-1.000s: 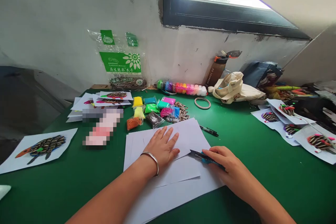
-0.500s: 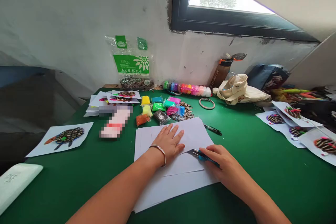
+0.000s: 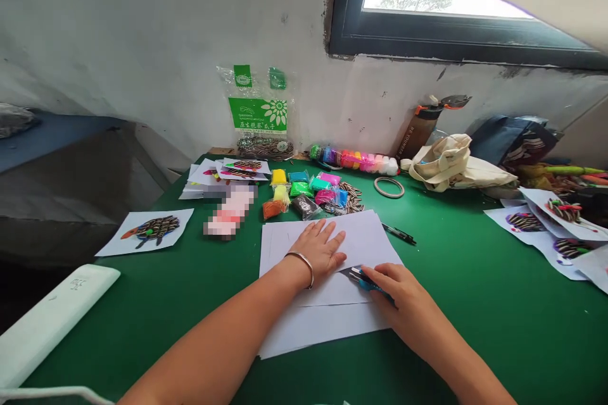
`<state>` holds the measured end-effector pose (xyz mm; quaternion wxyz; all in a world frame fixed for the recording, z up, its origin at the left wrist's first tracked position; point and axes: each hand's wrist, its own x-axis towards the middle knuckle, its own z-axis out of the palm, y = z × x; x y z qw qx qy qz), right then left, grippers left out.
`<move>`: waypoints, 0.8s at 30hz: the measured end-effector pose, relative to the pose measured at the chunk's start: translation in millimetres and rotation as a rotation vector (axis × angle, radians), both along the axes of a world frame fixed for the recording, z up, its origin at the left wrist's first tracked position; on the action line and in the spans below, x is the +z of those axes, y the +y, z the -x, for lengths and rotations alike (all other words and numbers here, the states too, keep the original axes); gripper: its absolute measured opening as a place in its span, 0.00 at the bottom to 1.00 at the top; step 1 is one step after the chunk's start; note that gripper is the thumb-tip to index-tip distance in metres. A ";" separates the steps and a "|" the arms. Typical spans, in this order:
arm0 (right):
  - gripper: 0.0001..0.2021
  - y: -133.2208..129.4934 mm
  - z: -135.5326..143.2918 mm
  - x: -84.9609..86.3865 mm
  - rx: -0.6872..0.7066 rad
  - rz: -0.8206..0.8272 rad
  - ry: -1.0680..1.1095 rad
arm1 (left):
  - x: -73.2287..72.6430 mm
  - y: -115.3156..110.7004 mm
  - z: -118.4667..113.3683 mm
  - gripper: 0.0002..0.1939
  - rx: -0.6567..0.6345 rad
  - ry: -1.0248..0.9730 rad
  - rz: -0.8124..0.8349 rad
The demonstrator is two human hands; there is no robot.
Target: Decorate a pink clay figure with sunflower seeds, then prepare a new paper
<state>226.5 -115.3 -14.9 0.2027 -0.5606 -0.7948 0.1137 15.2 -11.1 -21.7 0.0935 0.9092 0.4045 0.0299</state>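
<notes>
White sheets of paper [image 3: 327,324] lie stacked on the green table in front of me. My left hand [image 3: 319,252], with a silver bangle at the wrist, rests flat on the top sheet, fingers spread. To its right, my right hand [image 3: 390,286] is closed around a blue and black cutter [image 3: 365,280], whose tip is over the paper beside my left thumb. A black pen [image 3: 399,234] lies just right of the sheets.
Colourful clay packets [image 3: 301,189] and striped seeds [image 3: 351,197] lie beyond the paper. A tape roll [image 3: 389,187], a cloth bag [image 3: 446,164] and a bottle [image 3: 418,130] stand farther back. Seed pictures [image 3: 147,232] lie left and right; a white device [image 3: 61,310] is at left.
The camera view has shifted left, so the table things appear farther right and more of the white device shows. Both hands keep nearly the same place on the paper.
</notes>
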 end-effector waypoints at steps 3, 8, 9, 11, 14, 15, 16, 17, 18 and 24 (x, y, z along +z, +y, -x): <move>0.19 -1.4 6.2 0.3 0.019 -0.015 -0.009 | -0.3 -0.1 0.2 0.28 0.005 -0.003 -0.005; 0.20 -4.1 12.8 3.2 0.003 -0.027 -0.017 | 1.0 0.6 0.1 0.27 0.003 -0.007 -0.004; 0.20 -4.1 14.9 4.1 -0.001 -0.023 -0.025 | 1.5 0.8 0.1 0.27 0.004 -0.006 -0.003; 0.21 -3.7 19.4 6.0 -0.005 -0.011 -0.046 | 2.5 1.2 0.1 0.26 0.007 -0.003 -0.002; 0.22 -3.7 23.6 8.9 0.003 0.008 -0.067 | 3.0 2.0 0.1 0.26 0.008 0.005 -0.003; 0.22 -4.0 24.4 9.6 0.009 0.013 -0.069 | 2.8 2.3 0.2 0.26 0.008 0.006 -0.006; 0.22 -4.3 25.3 10.1 0.014 0.018 -0.069 | 2.6 2.6 0.2 0.26 0.006 0.007 -0.009; 0.22 -4.6 26.6 10.5 0.017 0.024 -0.069 | 2.4 2.8 0.3 0.26 0.005 0.006 -0.013; 0.22 -4.7 28.5 10.6 0.015 0.028 -0.069 | 2.3 3.0 0.5 0.25 0.003 0.006 -0.018; 0.22 -6.2 40.6 7.5 0.013 -0.014 -0.051 | 1.8 1.8 1.7 0.25 0.001 0.000 -0.047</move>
